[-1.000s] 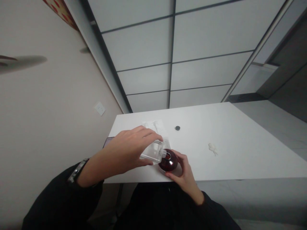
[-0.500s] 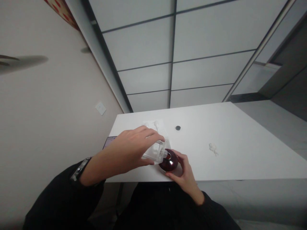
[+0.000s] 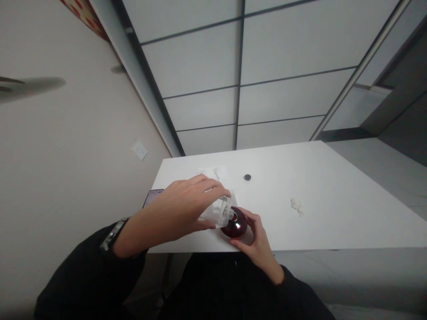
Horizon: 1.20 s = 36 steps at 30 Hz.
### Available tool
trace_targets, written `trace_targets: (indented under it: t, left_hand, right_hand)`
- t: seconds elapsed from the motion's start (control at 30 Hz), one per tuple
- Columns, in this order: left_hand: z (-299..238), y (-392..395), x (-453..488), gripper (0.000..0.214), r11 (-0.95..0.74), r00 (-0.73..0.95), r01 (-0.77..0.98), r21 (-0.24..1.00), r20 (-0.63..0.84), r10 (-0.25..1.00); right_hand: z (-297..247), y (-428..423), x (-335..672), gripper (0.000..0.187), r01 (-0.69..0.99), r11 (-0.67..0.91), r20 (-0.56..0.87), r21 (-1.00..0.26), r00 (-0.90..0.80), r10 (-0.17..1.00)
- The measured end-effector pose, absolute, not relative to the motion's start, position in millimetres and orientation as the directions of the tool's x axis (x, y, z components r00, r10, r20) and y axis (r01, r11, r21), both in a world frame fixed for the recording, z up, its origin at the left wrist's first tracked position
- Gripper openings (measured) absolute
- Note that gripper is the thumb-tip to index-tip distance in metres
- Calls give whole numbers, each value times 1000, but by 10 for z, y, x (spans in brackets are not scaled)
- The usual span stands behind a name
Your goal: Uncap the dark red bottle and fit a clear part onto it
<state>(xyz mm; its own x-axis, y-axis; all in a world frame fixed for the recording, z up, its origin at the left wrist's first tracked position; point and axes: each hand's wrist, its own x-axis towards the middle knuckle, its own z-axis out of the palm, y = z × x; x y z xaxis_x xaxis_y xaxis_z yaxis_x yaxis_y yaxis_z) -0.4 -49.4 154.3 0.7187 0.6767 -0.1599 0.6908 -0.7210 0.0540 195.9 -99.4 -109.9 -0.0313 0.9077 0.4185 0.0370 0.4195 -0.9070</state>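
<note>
My left hand (image 3: 187, 204) is closed around a clear bottle (image 3: 220, 212), tipped so its neck points right. The bottle's mouth meets the round opening of a dark red, glossy, rounded vessel (image 3: 234, 227). My right hand (image 3: 255, 240) grips that vessel from the right, thumb in front and fingers behind, near the front edge of the white table (image 3: 320, 191). Whether liquid is flowing cannot be made out. My left palm and fingers hide much of the bottle.
A small dark round cap (image 3: 247, 177) lies behind the vessel. Crumpled white tissue (image 3: 296, 206) is on the right. White tissue-like material (image 3: 215, 172) lies beyond my left hand. A phone (image 3: 152, 196) shows partly at the table's left edge, near the wall.
My left hand and the tilted bottle have shifted very slightly right. My right hand and the red vessel stay practically in place.
</note>
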Motion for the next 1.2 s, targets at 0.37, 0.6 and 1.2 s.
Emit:
trace_targets:
  t: [0.37, 0.6, 1.2]
  left_hand:
    - [1471, -485, -28, 64, -780, 775, 626, -15, -96, 624]
    - [1499, -476, 12, 60, -792, 784, 608, -62, -112, 611]
    - [1551, -504, 43, 57, -784, 768, 615, -86, -160, 620]
  right_hand:
    - [-1112, -996, 1958, 74, 45, 406, 405, -913, -33, 914]
    - [-1112, -996, 1957, 74, 40, 410, 409, -911, -22, 912]
    - [-1086, -992, 1954, 73, 32, 389, 388, -921, -20, 921]
